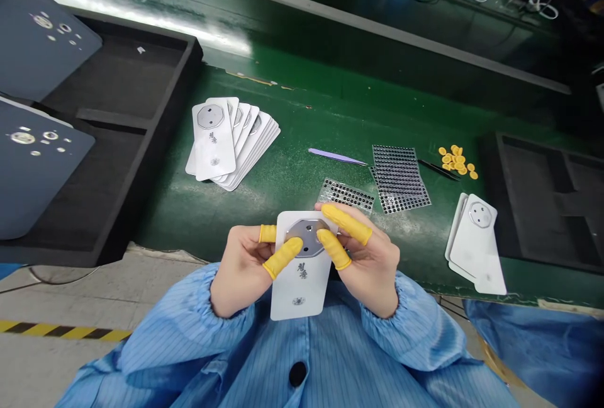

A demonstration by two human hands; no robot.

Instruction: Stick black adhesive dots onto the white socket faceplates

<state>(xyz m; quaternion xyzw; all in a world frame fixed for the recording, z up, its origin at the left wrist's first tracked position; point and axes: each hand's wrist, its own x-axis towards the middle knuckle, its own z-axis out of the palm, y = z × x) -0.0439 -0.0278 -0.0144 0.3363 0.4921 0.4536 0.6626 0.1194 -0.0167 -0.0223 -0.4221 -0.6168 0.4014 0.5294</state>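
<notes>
A white panel (298, 282) with a grey octagonal plate near its top is held upright in front of my body. My left hand (252, 263) grips its left edge, the thumb in a yellow finger cot on the grey plate. On the right side my right hand (363, 257) grips it, its thumb and index finger also in yellow cots. Just behind lies a small sheet of black dots (346, 194), partly hidden by my right hand. Larger dotted sheets (401, 178) lie further right, beside purple tweezers (337, 157).
Fanned white panels (214, 150) lie at the left of the green table (292, 118). A black tray (174, 106) with blue-grey panels (42, 169) is far left. At right are black tweezers (438, 169), yellow finger cots (457, 161), white panels (474, 244) and another black tray (500, 187).
</notes>
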